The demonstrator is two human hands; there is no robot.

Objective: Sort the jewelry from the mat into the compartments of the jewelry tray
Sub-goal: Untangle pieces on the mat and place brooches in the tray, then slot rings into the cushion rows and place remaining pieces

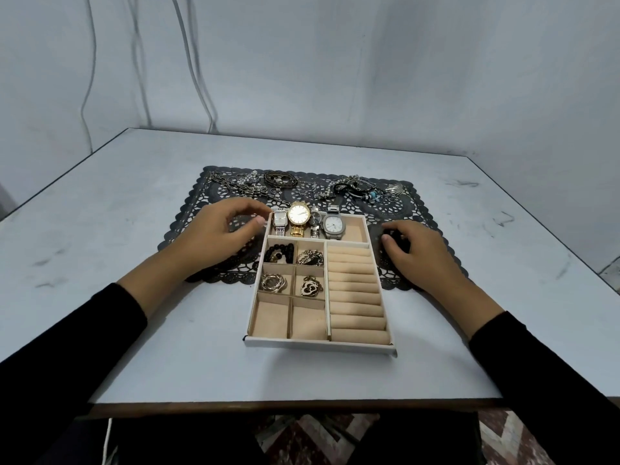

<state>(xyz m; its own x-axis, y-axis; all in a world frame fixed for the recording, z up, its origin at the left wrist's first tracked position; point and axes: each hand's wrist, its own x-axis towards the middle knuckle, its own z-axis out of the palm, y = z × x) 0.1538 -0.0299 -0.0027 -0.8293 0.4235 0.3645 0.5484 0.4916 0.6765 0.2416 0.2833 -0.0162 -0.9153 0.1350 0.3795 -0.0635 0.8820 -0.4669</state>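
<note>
A beige jewelry tray (318, 344) lies on the table, its far end on a black lace mat (214, 199). Its far long compartment holds several watches (298, 218). Small compartments hold a black bead bracelet (278, 255), a silver chain (310, 258), rings (273, 282) and a heart pendant (310, 287). The two near small compartments and the ring rolls (355, 297) are bare. Loose jewelry (268, 182) lies along the mat's far edge. My left hand (218, 234) rests at the tray's far left corner, fingers curled, holding nothing visible. My right hand (416, 253) rests on the mat right of the tray, over a small dark object (391, 237).
The pale table (134, 203) ends close to me at its front edge (295, 406). More tangled jewelry (359, 189) sits at the mat's far right. A grey wall with hanging cables (198, 68) stands behind the table.
</note>
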